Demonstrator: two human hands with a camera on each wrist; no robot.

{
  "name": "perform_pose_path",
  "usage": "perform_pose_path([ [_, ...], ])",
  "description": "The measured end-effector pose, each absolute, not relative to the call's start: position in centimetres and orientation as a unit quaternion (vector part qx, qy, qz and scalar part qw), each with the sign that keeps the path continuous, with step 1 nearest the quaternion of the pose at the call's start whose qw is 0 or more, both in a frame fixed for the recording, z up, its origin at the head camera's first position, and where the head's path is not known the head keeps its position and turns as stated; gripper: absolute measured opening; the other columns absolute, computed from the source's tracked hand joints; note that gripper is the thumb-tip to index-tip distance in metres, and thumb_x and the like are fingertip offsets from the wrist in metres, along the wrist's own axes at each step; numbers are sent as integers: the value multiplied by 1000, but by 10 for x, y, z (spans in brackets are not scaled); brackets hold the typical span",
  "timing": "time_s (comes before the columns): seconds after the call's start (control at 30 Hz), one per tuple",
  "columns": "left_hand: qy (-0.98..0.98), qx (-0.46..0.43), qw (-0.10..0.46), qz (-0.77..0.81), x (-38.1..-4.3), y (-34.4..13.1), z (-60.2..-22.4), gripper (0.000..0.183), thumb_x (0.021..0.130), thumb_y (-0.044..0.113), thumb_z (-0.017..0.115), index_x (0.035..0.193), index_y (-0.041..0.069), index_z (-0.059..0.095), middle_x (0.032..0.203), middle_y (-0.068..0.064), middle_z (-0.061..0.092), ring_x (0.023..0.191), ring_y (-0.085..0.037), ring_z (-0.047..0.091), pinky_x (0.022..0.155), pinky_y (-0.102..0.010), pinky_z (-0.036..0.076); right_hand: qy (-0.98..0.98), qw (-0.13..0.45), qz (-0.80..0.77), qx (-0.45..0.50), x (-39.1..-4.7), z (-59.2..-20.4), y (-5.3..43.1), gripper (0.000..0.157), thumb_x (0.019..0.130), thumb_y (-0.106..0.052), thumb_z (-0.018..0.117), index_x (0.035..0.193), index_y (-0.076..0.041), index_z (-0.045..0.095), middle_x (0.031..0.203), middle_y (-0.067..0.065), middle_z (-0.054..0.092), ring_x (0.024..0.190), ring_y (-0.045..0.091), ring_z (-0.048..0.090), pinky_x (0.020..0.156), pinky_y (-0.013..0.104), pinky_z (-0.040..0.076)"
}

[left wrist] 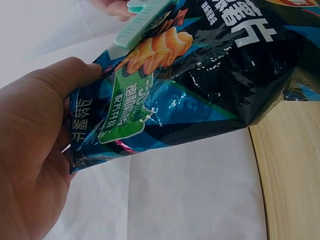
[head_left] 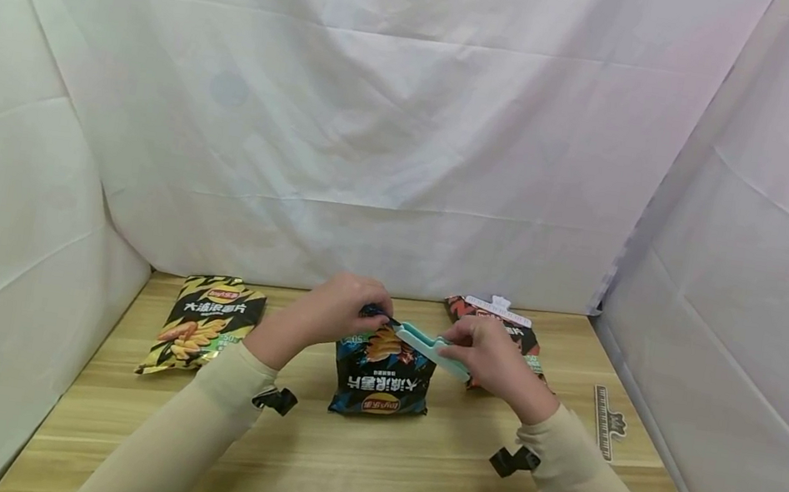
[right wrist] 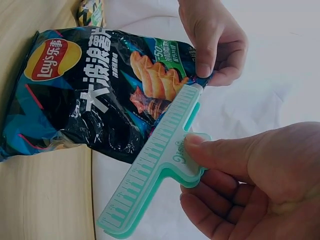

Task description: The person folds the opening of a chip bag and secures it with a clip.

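Your pale wood-grain table spreads beneath a shiny blue-and-black foil chip bag. Left of that bag lies a yellow-and-black foil chip bag; right of it, a red-and-black foil chip bag. Your left hand pinches its upper corner; your right hand grips a mint-green plastic clip along its upper edge. Well right of it lies a flat grey clip.
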State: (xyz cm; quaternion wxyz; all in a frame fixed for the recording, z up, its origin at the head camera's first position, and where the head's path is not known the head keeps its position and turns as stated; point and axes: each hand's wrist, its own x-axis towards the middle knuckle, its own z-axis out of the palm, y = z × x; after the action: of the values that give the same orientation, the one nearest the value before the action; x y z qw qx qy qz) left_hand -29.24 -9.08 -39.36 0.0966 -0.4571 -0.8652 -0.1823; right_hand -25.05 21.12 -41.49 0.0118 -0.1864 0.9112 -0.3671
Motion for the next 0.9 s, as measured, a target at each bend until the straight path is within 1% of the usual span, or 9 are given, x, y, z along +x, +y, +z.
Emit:
perform_pose_path([
  [0.2, -868, -452, 93, -184, -292, -91, -393, 5, 105, 17, 81, 109, 15, 81, 105, 4, 76, 87, -10, 69, 78, -32, 59, 909, 15, -368, -195, -251, -418, 210, 14, 98, -7, 86, 111, -6, 82, 100, 1, 72, 85, 15, 66, 73, 37, 57],
  [0.3, -869, -450, 92, -185, -292, -91, -393, 5, 105, 18, 81, 109, 15, 81, 105, 4, 76, 86, -9, 69, 78, -31, 59, 909, 13, -369, -190, -252, -420, 211, 17, 98, -9, 86, 115, -5, 82, 101, 1, 72, 87, 15, 67, 75, 38, 58],
  [0.43, -869, -449, 90, -188, -293, -91, -393, 6, 105, 19, 81, 110, 15, 80, 105, 4, 76, 86, -9, 68, 77, -31, 58, 906, 15, -381, -185, -252, -422, 212, 19, 99, -9, 86, 117, -6, 82, 102, 1, 73, 88, 16, 68, 77, 39, 58],
  [0.67, -869, -447, 91, -192, -294, -91, -395, 7, 105, 20, 81, 109, 15, 80, 105, 5, 76, 86, -9, 67, 77, -32, 58, 899, 19, -397, -184, -252, -423, 213, 20, 99, -9, 85, 119, -5, 81, 101, 2, 73, 88, 17, 68, 77, 40, 58],
  [0.8, -867, -446, 91, -202, -295, -93, -396, 7, 107, 20, 78, 111, 15, 81, 105, 5, 76, 87, -9, 68, 79, -33, 58, 897, 22, -405, -178, -252, -424, 213, 21, 100, -8, 84, 120, -5, 81, 101, 2, 73, 89, 18, 68, 77, 40, 58],
  [0.9, -865, -443, 92, -217, -294, -97, -396, 9, 109, 22, 75, 112, 15, 80, 106, 4, 77, 89, -10, 69, 82, -35, 60, 895, 24, -409, -177, -252, -424, 213, 21, 101, -9, 83, 121, -5, 80, 102, 2, 73, 89, 19, 67, 77, 40, 57],
])
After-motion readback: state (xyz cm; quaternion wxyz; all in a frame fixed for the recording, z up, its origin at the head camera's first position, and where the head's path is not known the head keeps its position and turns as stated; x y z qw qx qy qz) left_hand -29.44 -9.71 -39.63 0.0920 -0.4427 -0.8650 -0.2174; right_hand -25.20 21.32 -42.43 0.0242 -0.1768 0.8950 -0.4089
